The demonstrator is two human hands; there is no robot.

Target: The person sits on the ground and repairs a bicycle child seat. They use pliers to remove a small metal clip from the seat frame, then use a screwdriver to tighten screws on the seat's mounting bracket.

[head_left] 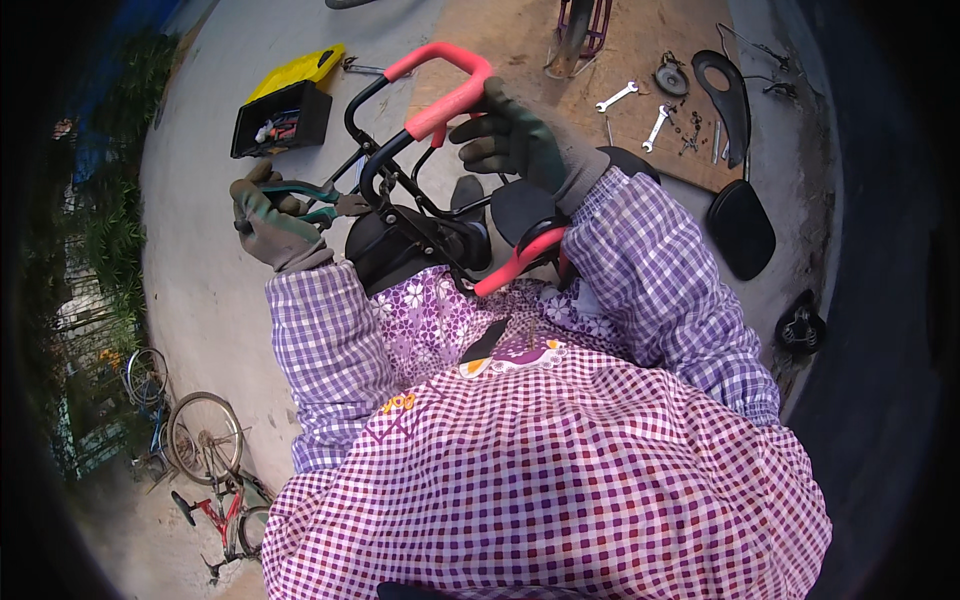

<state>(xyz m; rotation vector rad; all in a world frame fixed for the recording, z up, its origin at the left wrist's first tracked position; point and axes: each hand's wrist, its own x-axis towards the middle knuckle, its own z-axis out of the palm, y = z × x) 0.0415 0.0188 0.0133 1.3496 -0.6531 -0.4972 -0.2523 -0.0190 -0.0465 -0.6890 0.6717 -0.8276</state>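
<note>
My gloved left hand (275,215) grips a pair of green-handled pliers (325,193). Their handles are spread apart and their jaws point right, at the black tubes. Between my legs stands a black tubular frame (372,178) with red foam-covered bars (447,108) and a black padded part at its base. At the upper red bar, my gloved right hand (525,140) has its fingers bent and apart, its palm partly showing. The thumb side is against or very close to the foam; I cannot tell which. Another red foam bar (520,262) lies near my right forearm.
Two wrenches (657,128), small hardware and a curved black guard (728,100) lie on a plywood board (690,165). A black toolbox (285,118) with a yellow lid stands at far left. Beside the board is a black pad (742,230). Bicycles (205,438) are at lower left.
</note>
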